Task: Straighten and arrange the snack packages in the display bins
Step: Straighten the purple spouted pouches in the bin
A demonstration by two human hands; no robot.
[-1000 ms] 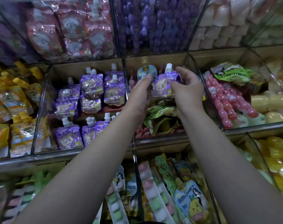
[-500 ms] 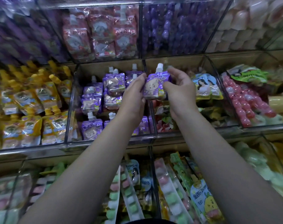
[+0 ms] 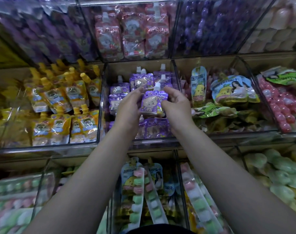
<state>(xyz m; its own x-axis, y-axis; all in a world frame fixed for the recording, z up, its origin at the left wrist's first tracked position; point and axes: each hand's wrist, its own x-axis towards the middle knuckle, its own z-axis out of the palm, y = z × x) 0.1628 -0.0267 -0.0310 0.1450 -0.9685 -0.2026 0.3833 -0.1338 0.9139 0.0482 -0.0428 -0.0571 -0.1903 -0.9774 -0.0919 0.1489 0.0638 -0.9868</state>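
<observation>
In the head view, a purple pouch (image 3: 152,103) is held upright, white cap up, between two hands. Its left edge is pinched by the left hand (image 3: 128,108), and its right edge is gripped by the curled fingers of the right hand (image 3: 175,105). It is kept just above the other purple pouches in the middle clear bin (image 3: 152,141). The wrap looks shiny and slippery, so the pouch could be dropped flat if one hand is let go too soon. The standing pouches just behind could also be knocked over if it is pushed in hard. Rows of clear-walled bins are seen all around: yellow pouches (image 3: 62,98) on the left, pear pouches (image 3: 228,88) on the right, pink pouches (image 3: 133,31) farther up, and candy strips (image 3: 138,191) nearer. The light is dim.
</observation>
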